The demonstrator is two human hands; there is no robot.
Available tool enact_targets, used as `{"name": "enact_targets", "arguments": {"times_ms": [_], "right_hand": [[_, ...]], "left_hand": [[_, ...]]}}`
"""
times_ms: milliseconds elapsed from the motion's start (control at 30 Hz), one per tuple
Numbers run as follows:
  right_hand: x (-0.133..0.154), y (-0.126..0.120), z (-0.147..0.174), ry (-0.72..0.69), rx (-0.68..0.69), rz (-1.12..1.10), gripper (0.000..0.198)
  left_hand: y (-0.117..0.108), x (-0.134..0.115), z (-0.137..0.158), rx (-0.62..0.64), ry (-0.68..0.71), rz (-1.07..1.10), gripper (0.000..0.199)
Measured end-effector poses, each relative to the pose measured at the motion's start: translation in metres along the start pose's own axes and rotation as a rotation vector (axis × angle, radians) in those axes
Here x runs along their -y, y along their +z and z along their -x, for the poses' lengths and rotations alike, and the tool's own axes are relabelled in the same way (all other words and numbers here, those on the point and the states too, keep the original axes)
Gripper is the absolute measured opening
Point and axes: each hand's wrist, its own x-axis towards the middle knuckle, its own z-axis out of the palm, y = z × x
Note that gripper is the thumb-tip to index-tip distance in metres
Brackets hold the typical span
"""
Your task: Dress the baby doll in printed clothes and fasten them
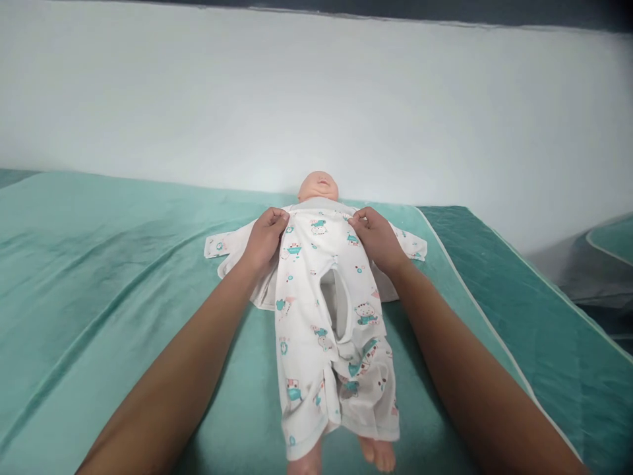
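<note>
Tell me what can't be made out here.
In the head view:
Torso of the doll: covered by the trousers and shirt.
Whether arms fill the sleeves: cloth hides it.
Foot on picture's left: cut off by bottom edge.
Green-topped object: cut off by right edge.

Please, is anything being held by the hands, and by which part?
The printed white trousers are held near the waistband: the left hand pinches one upper side edge, the right hand the other.

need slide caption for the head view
Left hand and right hand pinch the upper sides of printed open-crotch pants on a baby doll atop green cloth.
</note>
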Motion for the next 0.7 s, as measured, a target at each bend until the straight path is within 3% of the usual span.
{"name": "enact_targets", "arguments": {"times_ms": [133, 267, 433, 700], "right_hand": [[-0.003, 0.004, -0.009, 0.144, 0.076, -0.338, 0.028], [-0.003, 0.008, -0.005, 0.185, 0.021, -0.437, 0.026], [-0.001, 0.012, 0.0, 0.132, -0.069, -0.297, 0.023], [-0.001, 0.001, 0.006, 0.072, -0.057, 0.033, 0.03]], "left_hand": [[0.001, -0.001, 0.0, -0.044, -0.105, 0.102, 0.014], [0.002, 0.0, 0.003, -0.137, 0.004, -0.065, 0.012], [-0.003, 0.006, 0.004, -0.099, 0.121, -0.318, 0.011], [-0.008, -0.006, 0.012, -0.055, 0.129, -0.514, 0.023]]}}
